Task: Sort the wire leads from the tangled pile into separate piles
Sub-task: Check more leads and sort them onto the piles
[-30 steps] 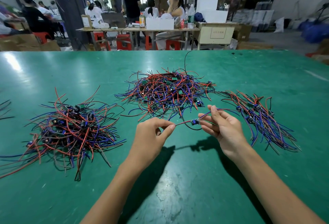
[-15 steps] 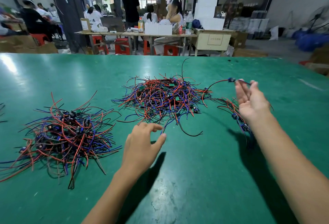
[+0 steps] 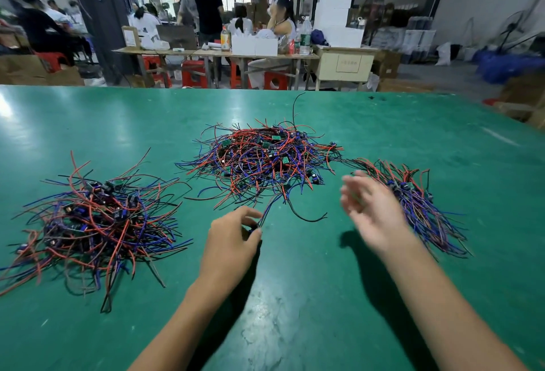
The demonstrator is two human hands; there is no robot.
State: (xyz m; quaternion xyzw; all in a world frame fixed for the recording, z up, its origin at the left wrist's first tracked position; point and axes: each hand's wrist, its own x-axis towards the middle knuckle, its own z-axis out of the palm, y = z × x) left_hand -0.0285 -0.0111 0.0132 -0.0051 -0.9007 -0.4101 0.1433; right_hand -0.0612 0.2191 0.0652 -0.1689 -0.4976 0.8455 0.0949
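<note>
I read the layout as a working sort: the tangled pile (image 3: 262,161) sits in the middle of the green table (image 3: 295,297), with one sorted pile (image 3: 91,223) off to the left and a thinner sorted pile (image 3: 418,202) to the right, each within easy reach of one hand. My left hand (image 3: 231,240) rests low at the tangle's near edge, fingers curled and pinching a blue lead (image 3: 269,207) that trails back into the heap. My right hand (image 3: 373,211) hovers just beside the right pile, blurred; its fingers look spread and seem to hold nothing
</note>
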